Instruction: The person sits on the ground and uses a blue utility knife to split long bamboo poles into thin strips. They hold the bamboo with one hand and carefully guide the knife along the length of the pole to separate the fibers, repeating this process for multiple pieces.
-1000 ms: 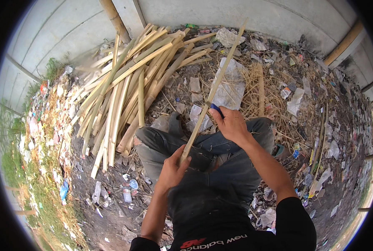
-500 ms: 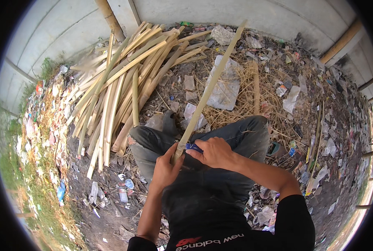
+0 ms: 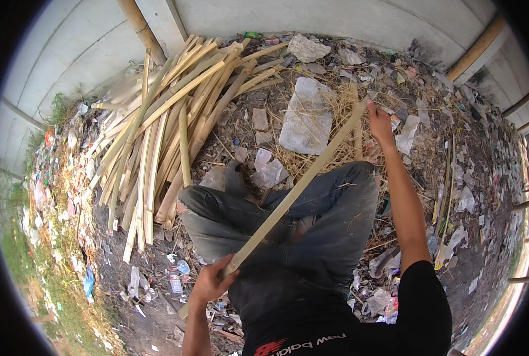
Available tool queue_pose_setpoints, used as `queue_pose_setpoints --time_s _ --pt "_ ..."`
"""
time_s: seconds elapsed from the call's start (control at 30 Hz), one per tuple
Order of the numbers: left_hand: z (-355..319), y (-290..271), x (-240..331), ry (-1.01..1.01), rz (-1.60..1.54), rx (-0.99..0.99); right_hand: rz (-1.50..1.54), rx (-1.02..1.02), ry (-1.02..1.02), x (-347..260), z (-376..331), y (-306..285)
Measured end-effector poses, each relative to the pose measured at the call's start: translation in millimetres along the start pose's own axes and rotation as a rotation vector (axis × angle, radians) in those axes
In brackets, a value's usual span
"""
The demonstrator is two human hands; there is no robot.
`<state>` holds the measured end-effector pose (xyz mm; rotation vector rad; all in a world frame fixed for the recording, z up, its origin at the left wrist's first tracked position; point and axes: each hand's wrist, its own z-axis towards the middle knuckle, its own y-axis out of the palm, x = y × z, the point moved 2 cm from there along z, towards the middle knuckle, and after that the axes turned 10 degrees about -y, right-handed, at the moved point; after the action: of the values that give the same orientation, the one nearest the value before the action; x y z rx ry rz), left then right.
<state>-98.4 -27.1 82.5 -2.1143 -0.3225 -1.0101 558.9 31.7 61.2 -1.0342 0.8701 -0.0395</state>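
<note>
Across the lap lies 1 long split bamboo strip (image 3: 294, 193), its near end clenched in the left hand (image 3: 210, 283), its far end pinched by the right hand (image 3: 379, 121), beside 1 heap of bamboo slats (image 3: 169, 124).

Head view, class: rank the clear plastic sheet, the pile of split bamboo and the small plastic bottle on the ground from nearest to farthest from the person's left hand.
From the left hand:
1. Small plastic bottle, on the ground just left of it.
2. Pile of split bamboo, up and left.
3. Clear plastic sheet, far ahead, beyond the knees.
</note>
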Motion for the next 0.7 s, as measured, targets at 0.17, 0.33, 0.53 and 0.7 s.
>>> queue_pose_setpoints --time_s 0.17,0.33,0.53,0.7 --pt "3 8 -3 -0.066 -0.287 -0.069 0.321 0.038 -0.161 -61 -47 11" --pt "30 13 27 -0.223 -0.663 -0.262 0.214 -0.321 -0.548 -166 -159 48" --pt "49 21 37 -0.249 -0.863 -0.388 0.116 -0.639 -0.811 -217 -262 60" --pt "49 23 33 -0.226 -0.784 -0.302 0.039 -0.485 -0.798 -202 -225 70"
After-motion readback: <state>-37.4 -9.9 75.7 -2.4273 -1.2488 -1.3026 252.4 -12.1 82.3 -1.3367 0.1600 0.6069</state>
